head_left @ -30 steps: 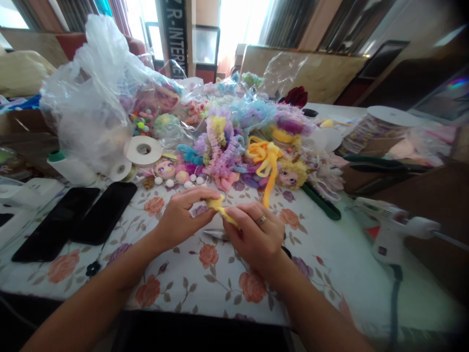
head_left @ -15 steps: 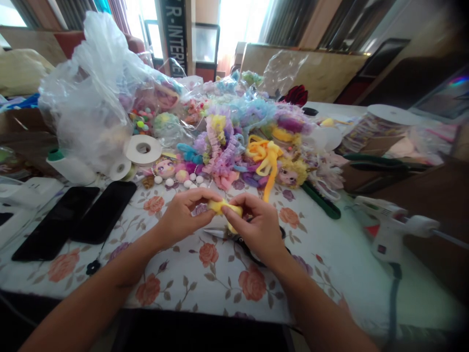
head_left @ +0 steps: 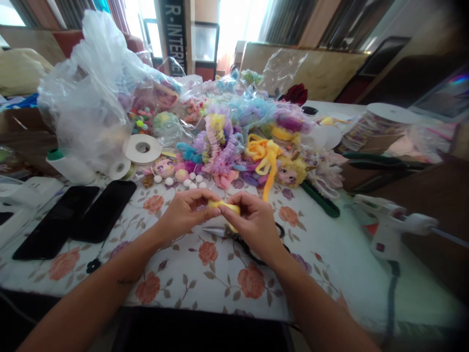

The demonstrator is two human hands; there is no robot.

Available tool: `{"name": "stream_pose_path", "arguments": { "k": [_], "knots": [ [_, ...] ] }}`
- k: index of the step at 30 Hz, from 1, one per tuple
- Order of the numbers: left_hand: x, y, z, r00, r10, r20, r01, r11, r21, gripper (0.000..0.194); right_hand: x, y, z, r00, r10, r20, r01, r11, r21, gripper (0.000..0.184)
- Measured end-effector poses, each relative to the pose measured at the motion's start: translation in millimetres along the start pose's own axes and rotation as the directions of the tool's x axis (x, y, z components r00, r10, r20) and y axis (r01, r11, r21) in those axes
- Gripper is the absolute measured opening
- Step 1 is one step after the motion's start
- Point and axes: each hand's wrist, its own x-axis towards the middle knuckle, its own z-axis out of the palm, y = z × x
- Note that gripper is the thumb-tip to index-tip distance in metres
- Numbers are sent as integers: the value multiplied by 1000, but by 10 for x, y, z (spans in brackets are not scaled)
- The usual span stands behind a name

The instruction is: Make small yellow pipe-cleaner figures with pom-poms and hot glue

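My left hand (head_left: 185, 212) and my right hand (head_left: 254, 222) meet above the floral tablecloth (head_left: 205, 274), both pinching a small piece of yellow ribbon (head_left: 226, 207) between fingertips. Black-handled scissors (head_left: 242, 240) lie on the cloth just under my right hand, partly hidden by it. Behind the hands a heap of pastel ruffled trims and small doll heads (head_left: 234, 142) covers the table's middle, with a yellow ribbon bow (head_left: 264, 152) on top.
Two black phones (head_left: 80, 215) lie at left. White tape rolls (head_left: 143, 149) and a clear plastic bag (head_left: 91, 93) stand behind them. A white glue gun (head_left: 392, 227) rests at right, near a green tool (head_left: 322, 201).
My right hand has turned and moved up toward the left hand, folding the yellow ribbon into a tighter bundle between the fingertips. The scissors under it now show.
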Motion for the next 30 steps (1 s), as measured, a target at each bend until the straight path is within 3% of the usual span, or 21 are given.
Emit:
{"name": "stream_pose_path", "arguments": {
  "k": [4, 7, 9, 12, 15, 18, 21, 26, 30],
  "knots": [
    [0, 13, 5, 997, -52, -49, 51, 999, -15, 25, -38, 33, 23, 959, -273, -76, 249, 939, -239, 9],
    [5, 34, -2, 997, 10, -71, -9, 1000, 23, 24, -67, 76, 42, 834, -547, -74, 468, 772, -430, 1],
    [13, 44, -10, 992, 94, -84, -87, 993, 82, 22, -77, 98, 49, 744, -668, -19, 562, 641, -522, 5],
    [21, 45, -18, 980, 181, -86, -166, 973, 161, 19, -79, 107, 49, 675, -736, 47, 618, 530, -580, 9],
    [20, 32, -23, 976, 203, -82, -186, 966, 179, 18, -77, 96, 41, 651, -758, 46, 629, 504, -593, 9],
    [15, 14, -28, 976, 207, -71, -191, 965, 181, 19, -82, 89, 38, 653, -755, 50, 633, 509, -584, 8],
    [15, -8, -28, 976, 210, -50, -202, 970, 136, 20, -93, 88, 44, 689, -724, 13, 609, 570, -551, 9],
    [13, -19, -17, 981, 190, -36, -189, 982, 29, 20, -101, 53, 55, 819, -558, -137, 466, 785, -409, 4],
    [-1, 15, -14, 987, 158, -32, -156, 986, 56, 18, -82, -1, 46, 926, -349, -142, 303, 915, -266, 7]
  ]
}}
